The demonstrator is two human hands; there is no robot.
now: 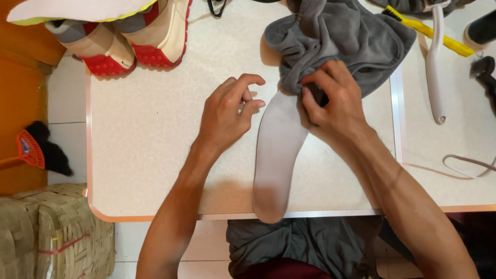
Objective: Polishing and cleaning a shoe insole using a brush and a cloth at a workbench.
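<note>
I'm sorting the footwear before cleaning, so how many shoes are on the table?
2, side by side at the table's far left corner: one shoe with a red sole at the left, the other just right of it. Both are cut off by the frame; more may lie beyond it.

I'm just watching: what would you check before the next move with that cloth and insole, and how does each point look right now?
1. Right hand grips the grey cloth: ok, fingers pinch a fold of it.
2. Cloth touches the insole: ok, at its upper end.
3. Insole fully on the table: not ok, its lower end juts past the near edge.
4. Left hand steadies the insole: not ok, it hovers beside it, holding nothing.
5. Shoes out of the way: ok, at the far left corner.
6. Insole clean: cannot tell.
</note>
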